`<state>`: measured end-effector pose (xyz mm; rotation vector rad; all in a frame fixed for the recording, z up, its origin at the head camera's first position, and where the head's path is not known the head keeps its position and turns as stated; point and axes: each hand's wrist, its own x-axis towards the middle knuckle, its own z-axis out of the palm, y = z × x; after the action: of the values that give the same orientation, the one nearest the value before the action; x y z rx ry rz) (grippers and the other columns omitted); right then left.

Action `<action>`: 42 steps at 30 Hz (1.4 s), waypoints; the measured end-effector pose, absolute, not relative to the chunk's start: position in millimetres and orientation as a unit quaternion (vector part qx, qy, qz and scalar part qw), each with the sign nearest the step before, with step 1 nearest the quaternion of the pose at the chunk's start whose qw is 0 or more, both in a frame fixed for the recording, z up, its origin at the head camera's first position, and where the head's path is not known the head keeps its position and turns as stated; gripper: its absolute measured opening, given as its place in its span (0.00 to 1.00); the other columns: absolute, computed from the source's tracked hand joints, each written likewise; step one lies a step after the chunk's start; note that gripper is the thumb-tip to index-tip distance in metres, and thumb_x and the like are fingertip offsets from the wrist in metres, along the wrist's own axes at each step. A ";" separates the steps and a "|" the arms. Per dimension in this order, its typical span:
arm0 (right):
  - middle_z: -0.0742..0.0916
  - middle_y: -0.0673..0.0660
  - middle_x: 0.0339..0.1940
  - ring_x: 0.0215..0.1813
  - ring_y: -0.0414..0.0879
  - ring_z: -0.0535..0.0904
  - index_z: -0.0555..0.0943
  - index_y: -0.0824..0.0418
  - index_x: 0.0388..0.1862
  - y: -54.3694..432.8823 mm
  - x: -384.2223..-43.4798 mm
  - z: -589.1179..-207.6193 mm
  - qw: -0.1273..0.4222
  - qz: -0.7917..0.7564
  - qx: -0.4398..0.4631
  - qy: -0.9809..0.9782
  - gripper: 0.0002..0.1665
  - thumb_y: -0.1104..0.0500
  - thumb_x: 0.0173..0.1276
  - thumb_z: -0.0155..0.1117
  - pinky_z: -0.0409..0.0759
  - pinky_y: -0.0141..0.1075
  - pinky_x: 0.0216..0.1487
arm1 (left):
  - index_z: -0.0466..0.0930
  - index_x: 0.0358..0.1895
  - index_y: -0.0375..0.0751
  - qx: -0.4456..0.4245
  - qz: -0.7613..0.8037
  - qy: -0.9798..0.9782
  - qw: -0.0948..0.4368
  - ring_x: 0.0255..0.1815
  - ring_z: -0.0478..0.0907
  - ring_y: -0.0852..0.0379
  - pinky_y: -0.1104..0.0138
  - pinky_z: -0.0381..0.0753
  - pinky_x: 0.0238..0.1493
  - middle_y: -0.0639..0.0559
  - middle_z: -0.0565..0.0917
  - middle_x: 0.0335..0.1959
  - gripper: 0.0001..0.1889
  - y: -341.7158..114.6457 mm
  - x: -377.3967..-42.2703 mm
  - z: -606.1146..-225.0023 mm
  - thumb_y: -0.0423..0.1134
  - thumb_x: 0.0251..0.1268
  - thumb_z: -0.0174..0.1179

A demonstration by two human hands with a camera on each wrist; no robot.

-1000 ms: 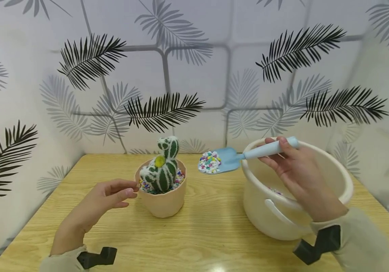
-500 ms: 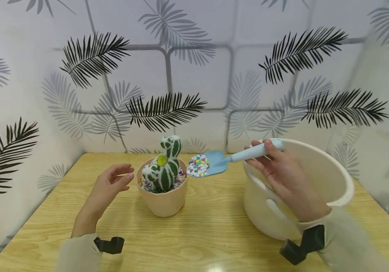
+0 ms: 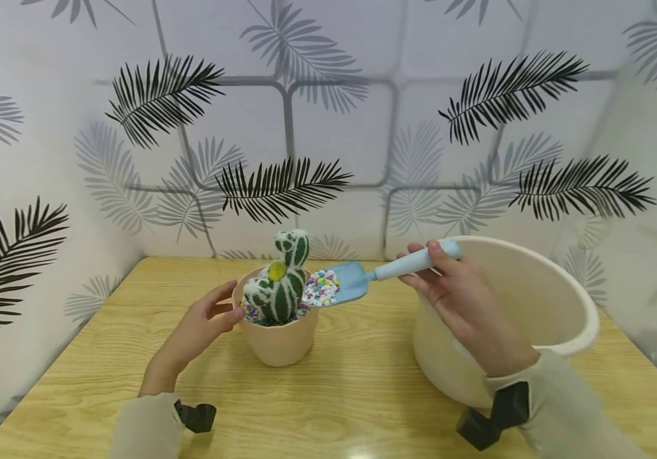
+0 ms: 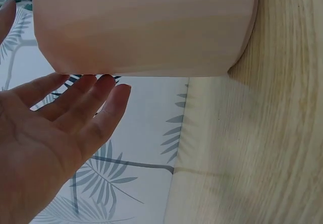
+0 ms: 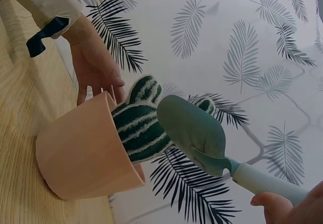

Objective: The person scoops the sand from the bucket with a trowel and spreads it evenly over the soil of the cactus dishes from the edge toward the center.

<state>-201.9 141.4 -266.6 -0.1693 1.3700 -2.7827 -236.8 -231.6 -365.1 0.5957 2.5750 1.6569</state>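
Observation:
My right hand (image 3: pixel 472 309) grips the handle of a light blue hand trowel (image 3: pixel 353 282), its blade carrying a heap of coloured pebbles (image 3: pixel 321 288). The blade's tip is at the right rim of a peach flower pot (image 3: pixel 279 345). In that pot stands a green and white cactus (image 3: pixel 282 290) with a yellow flower, amid more coloured pebbles. At the pot's left rim is my left hand (image 3: pixel 195 335), fingers spread along the pot. In the left wrist view its fingertips meet the edge of the pot (image 4: pixel 146 32). The right wrist view shows the trowel (image 5: pixel 194 128) from below, in front of the cactus (image 5: pixel 139 130).
A large cream bucket (image 3: pixel 437 363) with a handle stands on the right, partly behind my right forearm. Pot and bucket rest on a wood-grain table (image 3: pixel 305 414). Leaf-patterned walls (image 3: pixel 340 146) rise behind the table and at both sides.
The loaded trowel has moved left from above the bucket's edge to the pot's rim. My left hand drew back slightly, then came up against the pot's left side.

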 end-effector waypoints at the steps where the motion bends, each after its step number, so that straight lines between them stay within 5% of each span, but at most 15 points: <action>1: 0.82 0.55 0.38 0.45 0.46 0.84 0.70 0.60 0.34 140.6 -201.6 -266.5 0.016 -0.894 -0.051 0.445 0.07 0.58 0.71 0.54 0.83 0.40 0.48 | 0.47 0.75 0.37 0.195 0.528 0.826 0.012 0.68 0.62 0.34 0.48 0.74 0.59 0.34 0.57 0.72 0.35 -231.3 -237.0 -365.9 0.43 0.72 0.52; 19: 0.83 0.49 0.33 0.42 0.40 0.83 0.71 0.57 0.30 119.6 -199.7 -266.6 -0.028 -0.849 -0.041 0.526 0.10 0.58 0.74 0.49 0.83 0.36 0.48 | 0.45 0.76 0.40 0.194 0.478 0.857 0.000 0.72 0.54 0.31 0.47 0.75 0.57 0.35 0.48 0.76 0.43 -229.7 -234.5 -363.9 0.44 0.65 0.61; 28: 0.82 0.45 0.36 0.42 0.37 0.81 0.67 0.62 0.41 107.2 -202.2 -271.3 -0.043 -0.799 -0.027 0.599 0.07 0.58 0.77 0.45 0.83 0.31 0.46 | 0.48 0.75 0.35 0.192 0.446 0.874 -0.021 0.71 0.57 0.31 0.43 0.72 0.59 0.33 0.51 0.75 0.42 -227.7 -233.1 -359.0 0.46 0.65 0.61; 36: 0.82 0.46 0.37 0.43 0.37 0.81 0.66 0.62 0.41 107.5 -201.3 -270.3 -0.043 -0.798 -0.032 0.600 0.07 0.58 0.77 0.45 0.83 0.32 0.48 | 0.50 0.75 0.39 0.161 0.414 0.896 -0.024 0.71 0.58 0.35 0.39 0.65 0.62 0.37 0.55 0.74 0.44 -226.3 -230.6 -356.1 0.53 0.62 0.61; 42: 0.83 0.46 0.36 0.42 0.37 0.81 0.67 0.61 0.39 107.7 -201.6 -270.8 -0.041 -0.799 -0.038 0.599 0.08 0.58 0.77 0.45 0.83 0.32 0.47 | 0.55 0.74 0.38 0.158 0.404 0.900 -0.036 0.70 0.60 0.36 0.43 0.70 0.60 0.37 0.60 0.72 0.43 -227.0 -228.5 -354.0 0.53 0.61 0.63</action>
<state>-201.6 107.7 -270.8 -0.1233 1.9339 -2.5771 -228.5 -227.0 -354.0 0.5073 2.8947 1.3005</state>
